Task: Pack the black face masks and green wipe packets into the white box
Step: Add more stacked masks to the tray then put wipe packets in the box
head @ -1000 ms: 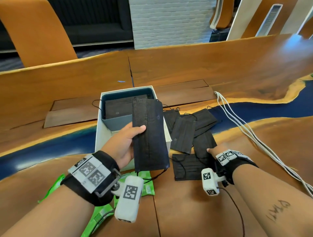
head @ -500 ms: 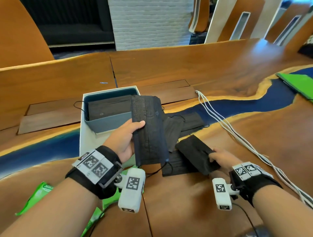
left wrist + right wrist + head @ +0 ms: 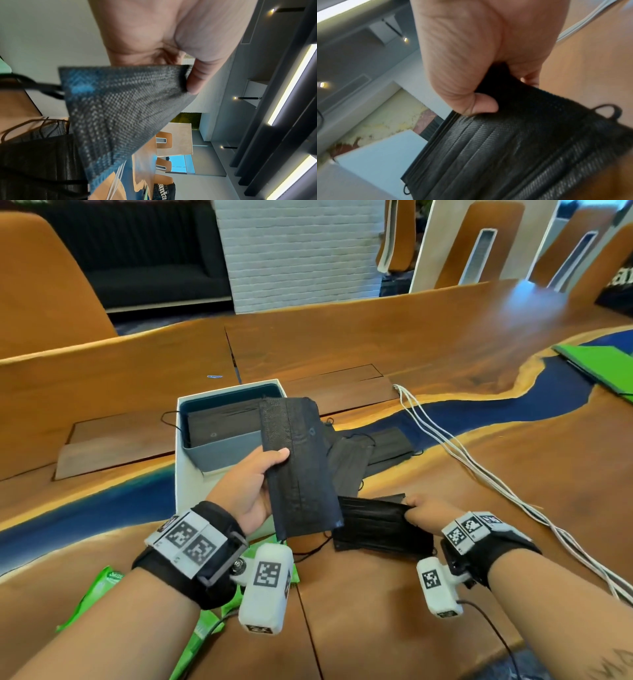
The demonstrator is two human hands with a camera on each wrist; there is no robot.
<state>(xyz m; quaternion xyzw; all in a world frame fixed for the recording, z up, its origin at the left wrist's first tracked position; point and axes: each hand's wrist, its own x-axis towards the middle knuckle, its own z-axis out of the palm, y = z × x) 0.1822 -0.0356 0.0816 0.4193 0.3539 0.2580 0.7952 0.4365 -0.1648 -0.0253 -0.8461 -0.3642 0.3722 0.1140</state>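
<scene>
both forearms reach forward, left hand (image 3: pixel 251 491) raised with thumb extended, right hand (image 3: pixel 426 513) lower, fingers pinched.

Surface (image 3: pixel 445 344): brown wood with a winding blue inlay.
Wall (image 3: pixel 301 251): white brick, beyond the hands.
Sofa (image 3: pixel 150 275): dark, far left.
Ceiling lights (image 3: pixel 291 83): long bright strips.

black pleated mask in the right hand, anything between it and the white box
Yes: the black woven mask held upright in the left hand hangs between the black pleated mask pinched by the right hand and the white box.
</scene>
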